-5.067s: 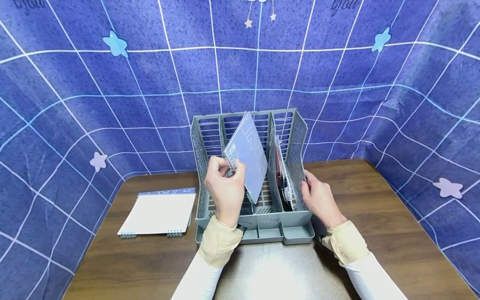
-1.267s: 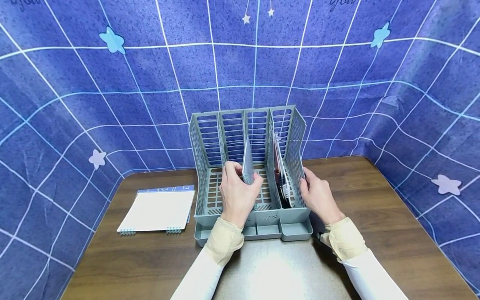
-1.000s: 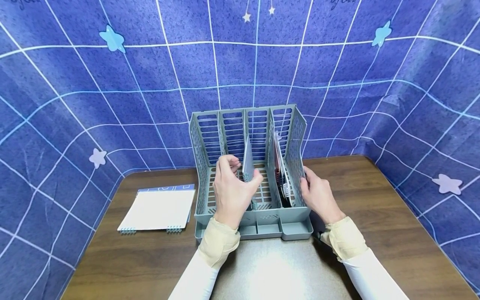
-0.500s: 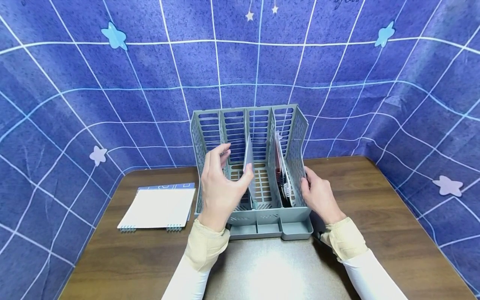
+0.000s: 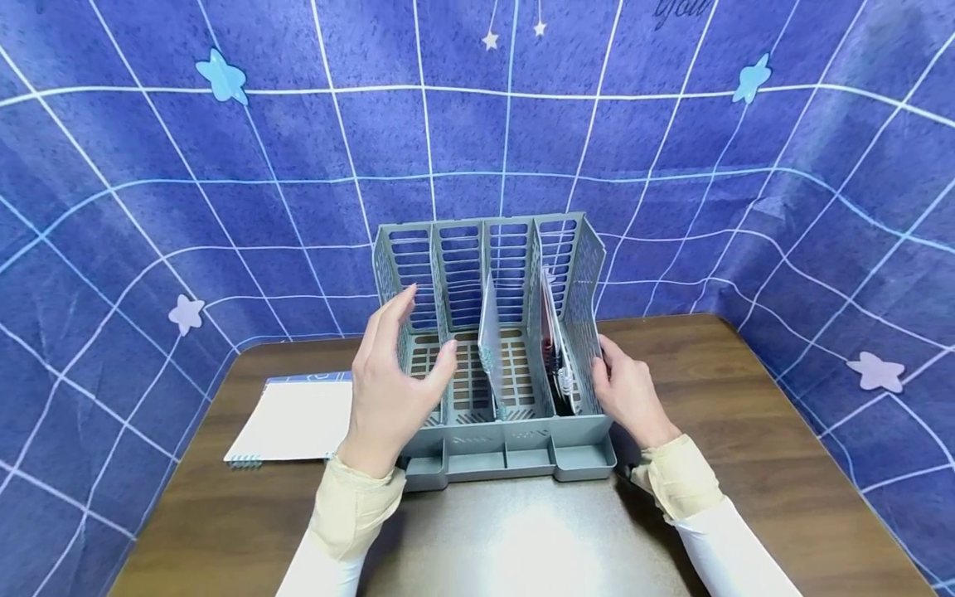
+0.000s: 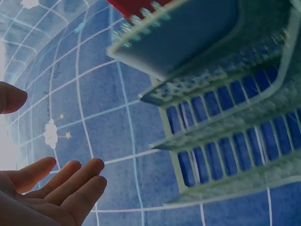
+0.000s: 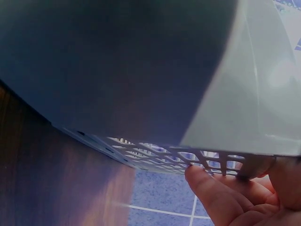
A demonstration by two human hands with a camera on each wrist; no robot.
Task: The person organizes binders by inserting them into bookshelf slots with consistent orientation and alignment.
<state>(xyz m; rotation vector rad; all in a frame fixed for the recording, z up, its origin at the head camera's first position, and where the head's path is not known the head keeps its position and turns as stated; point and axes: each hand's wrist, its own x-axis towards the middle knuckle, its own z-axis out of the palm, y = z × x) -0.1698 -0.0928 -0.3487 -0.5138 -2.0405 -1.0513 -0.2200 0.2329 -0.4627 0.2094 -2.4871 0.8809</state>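
A grey-green desk file organizer [image 5: 477, 438] with slotted dividers stands at the table's middle. Upright along its middle divider is a pale spiral notebook [image 5: 491, 348]. My left hand [image 5: 391, 385] hovers to the left of that notebook, over the organizer's front left, thumb and fingers spread with nothing between them. The left wrist view shows the same hand [image 6: 61, 195] apart from the dividers. My right hand [image 5: 634, 394] grips the front edge of the organizer's right side wall. From the right wrist, its fingers [image 7: 207, 188] lie against the perforated panel.
Several thin spiral-bound items [image 5: 555, 356], one with a reddish cover, stand in the rightmost compartment. Left of the organizer lie notebooks [image 5: 291, 419], white page up on top, partly behind my left hand. A blue patterned curtain [image 5: 298, 149] encloses the table.
The left hand lowered the notebook into the organizer beside the middle divider and let it go. It has since moved left, fingers widening. The right hand has stayed at the side wall.
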